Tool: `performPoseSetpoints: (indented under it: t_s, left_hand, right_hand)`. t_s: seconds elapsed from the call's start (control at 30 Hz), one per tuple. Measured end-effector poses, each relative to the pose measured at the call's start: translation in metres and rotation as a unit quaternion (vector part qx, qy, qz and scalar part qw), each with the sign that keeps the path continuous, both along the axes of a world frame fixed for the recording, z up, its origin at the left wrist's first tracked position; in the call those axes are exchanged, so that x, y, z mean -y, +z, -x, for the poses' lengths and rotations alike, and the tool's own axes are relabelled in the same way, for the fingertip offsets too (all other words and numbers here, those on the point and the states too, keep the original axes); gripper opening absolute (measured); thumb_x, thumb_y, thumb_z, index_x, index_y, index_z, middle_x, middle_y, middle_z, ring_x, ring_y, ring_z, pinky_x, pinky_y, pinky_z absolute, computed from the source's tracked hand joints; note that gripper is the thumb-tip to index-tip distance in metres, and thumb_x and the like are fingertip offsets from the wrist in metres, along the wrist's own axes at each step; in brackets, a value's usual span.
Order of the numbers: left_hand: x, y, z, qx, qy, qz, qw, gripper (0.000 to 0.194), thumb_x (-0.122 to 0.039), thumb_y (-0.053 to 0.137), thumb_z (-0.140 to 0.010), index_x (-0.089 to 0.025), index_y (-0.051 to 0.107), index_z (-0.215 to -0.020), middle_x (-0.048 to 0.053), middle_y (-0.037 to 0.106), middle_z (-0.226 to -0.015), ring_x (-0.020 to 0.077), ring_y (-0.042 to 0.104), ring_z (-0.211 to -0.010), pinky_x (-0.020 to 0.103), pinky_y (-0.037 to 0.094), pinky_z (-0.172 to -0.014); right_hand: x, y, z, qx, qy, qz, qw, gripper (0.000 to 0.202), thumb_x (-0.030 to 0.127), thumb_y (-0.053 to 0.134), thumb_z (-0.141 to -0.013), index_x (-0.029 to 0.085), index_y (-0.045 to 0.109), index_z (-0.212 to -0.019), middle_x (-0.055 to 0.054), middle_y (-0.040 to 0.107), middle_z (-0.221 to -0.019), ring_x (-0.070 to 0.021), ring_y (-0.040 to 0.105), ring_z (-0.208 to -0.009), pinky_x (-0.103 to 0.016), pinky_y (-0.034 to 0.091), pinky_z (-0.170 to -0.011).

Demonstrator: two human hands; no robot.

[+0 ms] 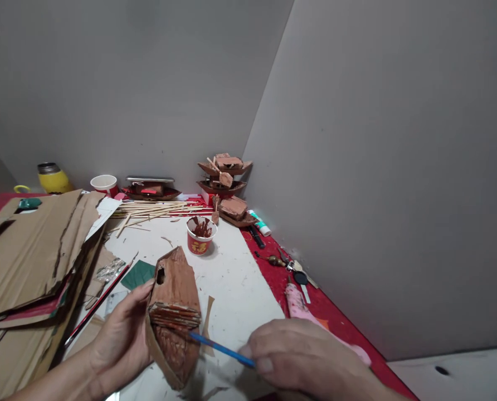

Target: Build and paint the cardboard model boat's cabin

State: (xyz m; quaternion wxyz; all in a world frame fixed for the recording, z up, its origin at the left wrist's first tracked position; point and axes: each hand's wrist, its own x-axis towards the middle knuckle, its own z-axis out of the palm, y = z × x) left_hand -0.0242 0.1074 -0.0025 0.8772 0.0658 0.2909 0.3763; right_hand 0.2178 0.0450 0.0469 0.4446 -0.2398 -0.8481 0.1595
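My left hand [123,328] grips a brown-painted cardboard model boat [175,289] by its left side, tilted up above the white board. The boat has a cabin with an oval hole and a layered roof edge. In my right hand [302,356] is a blue-handled paintbrush [223,350], pinched between thumb and fingers. Its tip touches the boat's deck just below the cabin edge, and the bristles are hard to make out. Behind the boat stands a red paper cup [200,245] with brown paint inside and a gold character on its front.
Cardboard sheets [27,262] pile up at the left, beside a dark red pencil-like stick [100,303]. Thin wooden sticks [160,209] and more model boats [225,184] lie at the back. Keys [301,277] and a pink tool [296,303] rest along the right wall.
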Motion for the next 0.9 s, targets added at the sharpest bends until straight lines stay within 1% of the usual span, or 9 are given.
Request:
performPoseSetpoints:
  t_s: [0.1,0.2,0.3,0.37,0.5,0.57,0.67,0.8,0.9]
  left_hand:
    - [0.001,0.001,0.000,0.008,-0.009,0.010,1.000,0.046,-0.025,0.066,-0.080,-0.009,0.057,-0.123,0.013,0.075,-0.099,0.0297,0.069,-0.098,0.043,0.048,-0.094]
    - [0.002,0.001,0.001,0.009,-0.011,0.006,1.000,0.047,-0.023,0.065,-0.081,-0.008,0.057,-0.124,0.013,0.075,-0.099,0.0299,0.068,-0.100,0.043,0.047,-0.095]
    - [0.002,0.001,0.002,0.000,-0.012,0.006,1.000,0.044,-0.024,0.064,-0.081,-0.007,0.059,-0.122,0.014,0.075,-0.099,0.0304,0.068,-0.100,0.044,0.047,-0.095]
    - [0.002,0.001,0.002,-0.005,-0.010,0.007,1.000,0.043,-0.023,0.065,-0.080,-0.007,0.060,-0.120,0.015,0.075,-0.100,0.0308,0.068,-0.100,0.044,0.047,-0.095]
    - [0.003,0.004,-0.001,-0.008,-0.001,0.011,1.000,0.049,-0.022,0.069,-0.076,-0.010,0.059,-0.123,0.011,0.075,-0.099,0.0301,0.068,-0.100,0.042,0.048,-0.094]
    - [0.004,0.004,-0.002,-0.016,0.004,0.018,1.000,0.051,-0.020,0.069,-0.076,-0.012,0.058,-0.125,0.010,0.076,-0.098,0.0295,0.068,-0.099,0.041,0.048,-0.094]
    - [0.004,0.003,-0.001,-0.026,0.016,0.028,0.999,0.049,-0.019,0.068,-0.077,-0.013,0.059,-0.125,0.010,0.076,-0.097,0.0296,0.069,-0.098,0.041,0.048,-0.094]
    - [0.003,0.003,-0.001,-0.018,0.020,0.030,0.999,0.049,-0.018,0.069,-0.075,-0.012,0.060,-0.122,0.011,0.076,-0.098,0.0303,0.069,-0.097,0.042,0.049,-0.092]
    - [0.002,0.005,-0.001,-0.031,0.015,0.022,0.999,0.045,-0.018,0.066,-0.077,-0.011,0.061,-0.121,0.011,0.076,-0.097,0.0292,0.071,-0.091,0.042,0.051,-0.089]
  right_hand:
    - [-0.009,-0.011,0.004,0.011,0.035,-0.048,0.998,0.032,0.017,0.046,-0.096,0.018,0.052,-0.128,-0.009,0.077,-0.087,-0.0164,0.073,-0.085,-0.025,0.057,-0.081]
    - [-0.015,-0.015,0.001,-0.001,0.041,-0.074,0.996,0.031,0.017,0.045,-0.097,0.018,0.052,-0.127,-0.007,0.076,-0.082,-0.0144,0.073,-0.080,-0.021,0.057,-0.078]
    - [-0.014,-0.012,-0.004,0.016,0.038,-0.046,0.998,0.027,0.017,0.048,-0.095,0.018,0.055,-0.121,-0.007,0.075,-0.079,-0.0151,0.073,-0.078,-0.021,0.058,-0.076]
    - [-0.011,-0.010,-0.005,0.015,0.043,-0.048,0.998,0.024,0.019,0.047,-0.095,0.017,0.056,-0.118,-0.008,0.075,-0.078,-0.0156,0.073,-0.077,-0.021,0.058,-0.075]
    - [-0.006,-0.010,-0.002,-0.006,0.040,-0.045,0.998,0.030,0.018,0.053,-0.093,0.018,0.053,-0.123,-0.010,0.076,-0.091,-0.0160,0.073,-0.085,-0.022,0.057,-0.080]
    - [-0.004,-0.010,-0.001,0.020,0.043,-0.017,0.999,0.032,0.017,0.055,-0.092,0.017,0.053,-0.123,-0.012,0.075,-0.100,-0.0173,0.071,-0.094,-0.024,0.055,-0.086]
    - [-0.002,-0.009,-0.001,0.051,0.062,0.004,0.997,0.025,0.019,0.050,-0.094,0.014,0.056,-0.118,-0.014,0.074,-0.101,-0.0179,0.070,-0.096,-0.025,0.053,-0.089]
    - [0.003,-0.005,-0.003,0.049,0.024,0.021,0.998,0.023,0.020,0.046,-0.096,0.018,0.056,-0.117,-0.011,0.075,-0.093,-0.0156,0.071,-0.091,-0.024,0.054,-0.086]
    - [0.005,0.000,-0.005,0.041,-0.010,0.023,0.999,0.022,0.021,0.050,-0.095,0.022,0.058,-0.115,-0.008,0.076,-0.088,-0.0156,0.072,-0.084,-0.022,0.055,-0.080]
